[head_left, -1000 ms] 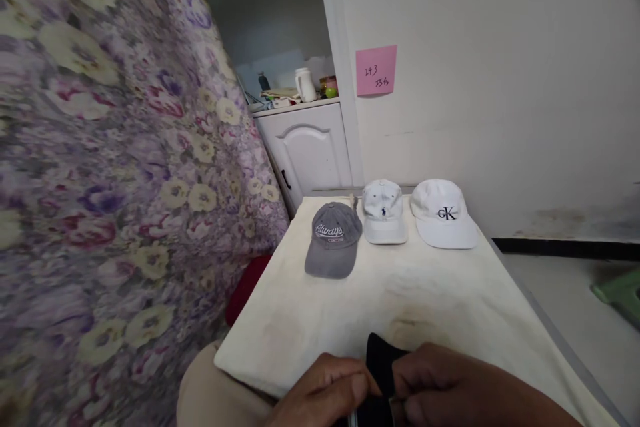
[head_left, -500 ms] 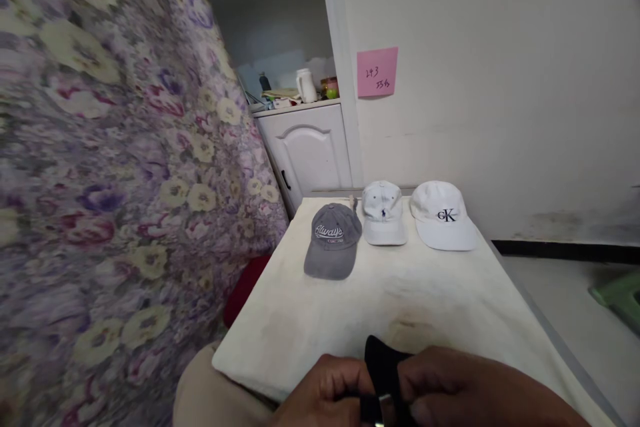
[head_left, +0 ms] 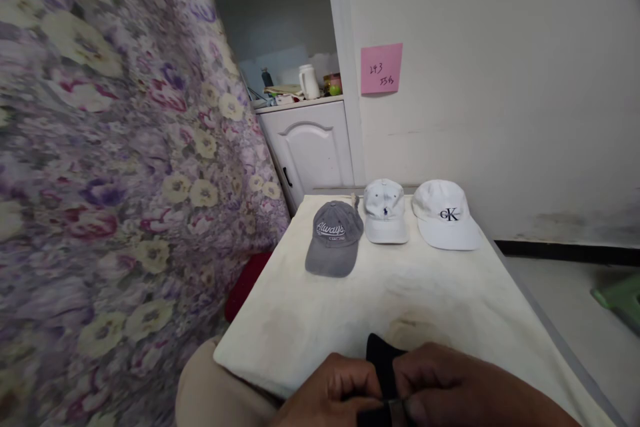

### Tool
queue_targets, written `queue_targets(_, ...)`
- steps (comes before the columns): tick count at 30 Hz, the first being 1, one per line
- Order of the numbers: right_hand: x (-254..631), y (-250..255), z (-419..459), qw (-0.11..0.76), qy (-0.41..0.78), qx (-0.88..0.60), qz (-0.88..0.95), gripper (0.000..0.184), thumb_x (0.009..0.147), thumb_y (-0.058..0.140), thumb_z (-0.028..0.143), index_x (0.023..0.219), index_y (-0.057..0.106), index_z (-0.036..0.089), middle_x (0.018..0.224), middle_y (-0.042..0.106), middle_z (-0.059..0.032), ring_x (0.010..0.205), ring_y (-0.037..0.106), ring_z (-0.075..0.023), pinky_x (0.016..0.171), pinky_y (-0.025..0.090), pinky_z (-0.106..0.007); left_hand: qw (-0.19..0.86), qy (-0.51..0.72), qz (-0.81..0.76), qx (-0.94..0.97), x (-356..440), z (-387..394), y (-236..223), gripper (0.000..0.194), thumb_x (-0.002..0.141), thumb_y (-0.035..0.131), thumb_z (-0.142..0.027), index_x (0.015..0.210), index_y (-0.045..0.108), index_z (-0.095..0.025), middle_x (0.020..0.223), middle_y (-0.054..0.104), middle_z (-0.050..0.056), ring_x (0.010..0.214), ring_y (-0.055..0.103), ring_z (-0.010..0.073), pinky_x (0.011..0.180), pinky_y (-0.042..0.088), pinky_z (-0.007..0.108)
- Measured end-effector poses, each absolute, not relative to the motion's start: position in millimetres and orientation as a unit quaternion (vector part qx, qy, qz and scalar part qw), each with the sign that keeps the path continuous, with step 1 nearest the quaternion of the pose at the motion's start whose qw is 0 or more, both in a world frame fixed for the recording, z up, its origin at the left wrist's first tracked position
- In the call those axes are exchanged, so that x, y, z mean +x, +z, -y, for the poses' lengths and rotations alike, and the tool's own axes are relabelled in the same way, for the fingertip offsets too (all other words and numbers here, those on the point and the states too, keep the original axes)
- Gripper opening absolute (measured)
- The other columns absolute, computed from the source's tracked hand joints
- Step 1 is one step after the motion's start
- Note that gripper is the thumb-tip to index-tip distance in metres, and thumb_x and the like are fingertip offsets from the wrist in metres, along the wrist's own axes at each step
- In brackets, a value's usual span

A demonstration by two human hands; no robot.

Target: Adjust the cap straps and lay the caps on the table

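At the near edge of the table, my left hand [head_left: 340, 390] and my right hand [head_left: 455, 383] pinch a black cap [head_left: 383, 360], of which only a dark cloth part and a strap show. The strap passes between the fingertips, with a dull metal buckle [head_left: 399, 411] by my right thumb. Most of this cap is hidden by the hands or lies below the picture. Farther back stand a grey cap [head_left: 334, 240] with "Always" lettering, a pale cap [head_left: 386, 212] with a small dark emblem, and a white cap [head_left: 445, 215] marked CK.
A cream cloth [head_left: 340, 317] with brownish stains covers the table. On the left hangs a flowered curtain [head_left: 125, 167]. Behind are a white cabinet [head_left: 315, 150] with a white jug [head_left: 309, 82] on it, and a wall with a pink note [head_left: 381, 69].
The metal buckle has shifted right along the strap to my right thumb and shows less brightly. Both hands stay close together on the black cap. The view has shifted slightly.
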State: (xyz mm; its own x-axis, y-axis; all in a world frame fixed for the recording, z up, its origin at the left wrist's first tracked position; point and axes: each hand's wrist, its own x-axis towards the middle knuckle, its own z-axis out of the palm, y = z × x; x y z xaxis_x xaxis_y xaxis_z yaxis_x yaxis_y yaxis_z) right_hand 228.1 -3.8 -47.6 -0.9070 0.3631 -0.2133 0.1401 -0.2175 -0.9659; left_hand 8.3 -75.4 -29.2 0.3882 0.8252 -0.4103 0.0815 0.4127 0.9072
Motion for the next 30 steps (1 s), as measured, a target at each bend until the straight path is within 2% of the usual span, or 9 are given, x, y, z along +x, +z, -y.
queue_targets(3,229.3,-48.9,3.8,0.071,0.756,-0.202,0.619,0.011,0.083,0.066,0.026,0.078,0.059,0.019,0.068,0.056,0.0071,0.052,0.044,-0.0063,0.05,0.03,-0.019,0.672,0.286,-0.468,0.498,1.7,75.9,-30.7,0.044,0.082,0.065,-0.056,0.061,0.053,-0.02,0.056,0.039,-0.007,0.053,0.029,0.0094,0.05,0.02,0.027)
queue_targets(6,229.8,-51.5,4.9,0.065,0.756,-0.217,0.615,0.01,0.083,0.066,0.025,0.079,0.059,0.019,0.068,0.056,0.0073,0.053,0.043,-0.0064,0.053,0.032,-0.02,0.639,0.301,-0.484,0.517,-5.5,78.3,-32.6,0.046,0.083,0.06,-0.06,0.064,0.061,-0.018,0.056,0.042,-0.006,0.055,0.033,0.0108,0.053,0.024,0.028)
queue_targets(11,229.5,-56.1,6.6,0.072,0.751,-0.214,0.62,0.014,0.084,0.068,0.03,0.079,0.061,0.02,0.064,0.052,0.008,0.053,0.039,-0.0077,0.055,0.032,-0.021,0.649,0.302,-0.48,0.508,-9.0,80.5,-33.1,0.041,0.084,0.063,-0.054,0.068,0.069,-0.016,0.059,0.045,-0.005,0.056,0.033,0.0103,0.053,0.024,0.027)
queue_targets(16,230.7,-59.6,7.0,0.059,0.738,-0.25,0.624,0.019,0.086,0.069,0.036,0.08,0.061,0.02,0.066,0.051,0.0078,0.051,0.037,-0.0072,0.049,0.027,-0.021,0.671,0.28,-0.483,0.488,-0.3,80.7,-32.6,0.014,0.079,0.075,-0.03,0.082,0.08,-0.017,0.068,0.055,-0.004,0.059,0.038,0.008,0.055,0.027,0.022)
queue_targets(20,231.4,-56.5,4.7,0.075,0.753,-0.203,0.621,0.015,0.087,0.069,0.033,0.085,0.065,0.019,0.069,0.055,0.0071,0.051,0.038,-0.0058,0.049,0.028,-0.02,0.683,0.296,-0.486,0.458,5.1,80.0,-28.1,0.016,0.076,0.081,-0.032,0.077,0.08,-0.016,0.065,0.051,-0.005,0.057,0.035,0.0064,0.055,0.027,0.021)
queue_targets(24,231.6,-53.3,0.0,0.088,0.777,-0.153,0.604,0.011,0.084,0.07,0.026,0.084,0.065,0.016,0.071,0.057,0.0061,0.052,0.041,-0.0045,0.049,0.03,-0.018,0.686,0.301,-0.481,0.455,5.5,79.3,-24.7,0.018,0.078,0.08,-0.033,0.073,0.078,-0.015,0.061,0.049,-0.006,0.056,0.035,0.0064,0.054,0.028,0.021)
queue_targets(30,230.6,-64.6,-0.8,0.09,0.774,-0.147,0.609,0.022,0.084,0.07,0.036,0.081,0.06,0.017,0.068,0.056,0.0061,0.055,0.043,-0.0065,0.052,0.031,-0.019,0.699,0.297,-0.482,0.437,5.8,78.4,-28.3,0.012,0.074,0.08,-0.027,0.075,0.077,-0.016,0.066,0.055,-0.004,0.058,0.039,0.0074,0.053,0.025,0.021)
